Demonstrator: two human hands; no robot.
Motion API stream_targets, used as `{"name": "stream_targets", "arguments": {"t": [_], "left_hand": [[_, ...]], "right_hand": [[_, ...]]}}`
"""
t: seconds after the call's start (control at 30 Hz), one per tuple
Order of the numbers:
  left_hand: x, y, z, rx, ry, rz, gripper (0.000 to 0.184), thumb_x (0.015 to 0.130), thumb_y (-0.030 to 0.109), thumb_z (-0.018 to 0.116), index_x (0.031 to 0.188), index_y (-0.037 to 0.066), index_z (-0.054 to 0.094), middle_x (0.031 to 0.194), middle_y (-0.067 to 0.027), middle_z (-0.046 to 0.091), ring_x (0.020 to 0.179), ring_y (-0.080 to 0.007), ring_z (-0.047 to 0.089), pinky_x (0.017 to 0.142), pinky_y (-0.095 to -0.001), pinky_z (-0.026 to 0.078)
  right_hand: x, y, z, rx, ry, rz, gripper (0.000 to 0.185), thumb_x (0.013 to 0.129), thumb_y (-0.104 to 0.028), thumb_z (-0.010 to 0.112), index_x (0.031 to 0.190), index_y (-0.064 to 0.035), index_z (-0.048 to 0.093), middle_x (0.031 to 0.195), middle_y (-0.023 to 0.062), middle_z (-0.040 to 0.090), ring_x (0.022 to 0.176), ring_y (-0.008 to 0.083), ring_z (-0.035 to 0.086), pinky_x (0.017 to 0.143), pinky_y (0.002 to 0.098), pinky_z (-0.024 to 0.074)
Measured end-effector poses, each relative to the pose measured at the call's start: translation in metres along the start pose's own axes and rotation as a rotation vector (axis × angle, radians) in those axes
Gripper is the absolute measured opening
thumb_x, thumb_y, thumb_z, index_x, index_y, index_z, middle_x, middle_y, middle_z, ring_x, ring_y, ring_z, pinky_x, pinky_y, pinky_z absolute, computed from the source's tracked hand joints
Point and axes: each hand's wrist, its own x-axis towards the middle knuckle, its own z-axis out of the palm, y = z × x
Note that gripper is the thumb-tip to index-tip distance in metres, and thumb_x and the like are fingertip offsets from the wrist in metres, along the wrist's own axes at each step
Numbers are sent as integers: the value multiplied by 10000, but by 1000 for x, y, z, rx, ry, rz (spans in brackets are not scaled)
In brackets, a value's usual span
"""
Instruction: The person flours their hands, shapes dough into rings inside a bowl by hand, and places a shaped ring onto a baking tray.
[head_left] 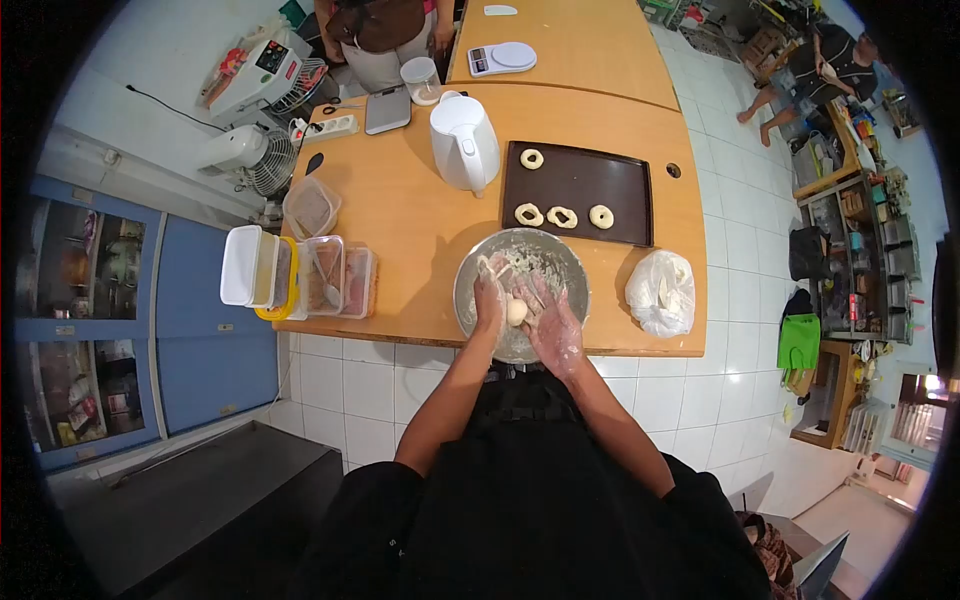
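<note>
A metal bowl (577,262) with crumbly, floury dough inside stands at the table's near edge. Both of my hands are in it, dusted with flour. A small round dough ball (516,311) lies between them, near the heels of the palms. My left hand (492,293) is at the bowl's left side, its fingers apart and dough stuck to them. On the right, my right hand (553,325) is spread, palm up, beside the ball. Behind the bowl, a dark baking tray (590,180) carries several dough rings.
A white kettle (464,142) stands behind the bowl. Plastic containers (325,275) are at the left edge, a plastic bag (661,293) at the right. Farther back are scales (502,58) and a power strip (330,128). One person (385,35) stands across the table; another (830,65) is at the far right.
</note>
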Motion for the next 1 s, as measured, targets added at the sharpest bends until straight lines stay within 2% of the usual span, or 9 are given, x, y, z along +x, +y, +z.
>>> {"name": "stream_targets", "arguments": {"t": [0.27,0.43,0.5,0.57,0.6,0.63,0.7,0.83,1.0], "left_hand": [[-102,33,66,715,-310,434,625,1019,398,233,1487,-5,143,1536,-206,192,1431,-314,170,1155,-395,132],[-58,64,64,809,-48,649,595,986,259,370,1493,32,158,1513,-245,229,1425,-380,163,1155,-439,88],[-30,44,42,913,38,645,592,990,278,352,1494,39,153,1506,-259,230,1420,-387,172,1154,-431,106],[-48,25,42,765,-256,544,623,995,327,321,1493,13,116,1517,-267,188,1433,-385,107,1157,-430,79],[-60,13,42,730,-385,534,643,998,349,305,1493,-1,92,1524,-270,162,1441,-381,67,1157,-431,63],[-88,36,57,612,-502,576,683,1011,416,264,1502,15,10,1572,-182,4,1453,-317,-38,1158,-410,25],[-94,30,58,771,-432,683,646,1018,409,247,1502,16,78,1567,-188,72,1452,-319,44,1160,-396,68],[-48,52,64,541,-5,370,576,1022,371,269,1448,-16,279,1525,-212,231,1424,-311,205,1157,-343,145],[-44,-2,42,287,-244,170,638,1021,455,237,1488,23,186,1536,-163,220,1419,-281,205,1149,-341,157]], "right_hand": [[23,5,-28,-79,179,-23,687,988,-551,275,1475,-66,258,1508,103,293,1381,254,286,1134,375,227],[7,3,29,-155,153,-10,677,988,-531,316,1472,-61,261,1490,108,321,1365,257,307,1125,375,238],[12,3,4,-46,51,-32,660,999,-503,298,1484,-61,229,1512,100,288,1386,243,275,1141,373,204],[20,-5,-4,71,-19,-107,632,1012,-465,276,1487,-52,212,1522,74,277,1396,218,262,1147,372,192],[22,-10,5,-119,173,-135,604,1018,-456,266,1481,-69,247,1515,63,289,1381,215,286,1146,350,196],[23,-8,-1,-123,193,-113,600,1019,-457,265,1480,-73,253,1515,59,289,1380,216,287,1145,344,197],[25,-3,-14,-129,237,-70,593,1021,-458,261,1479,-83,265,1516,53,288,1377,216,289,1144,332,198],[15,21,2,-299,125,-112,640,1011,-491,266,1494,-74,212,1531,64,253,1406,218,229,1154,345,166],[33,-1,7,-395,210,-226,691,1006,-521,239,1498,-41,169,1546,128,199,1411,240,214,1154,341,148]]}}
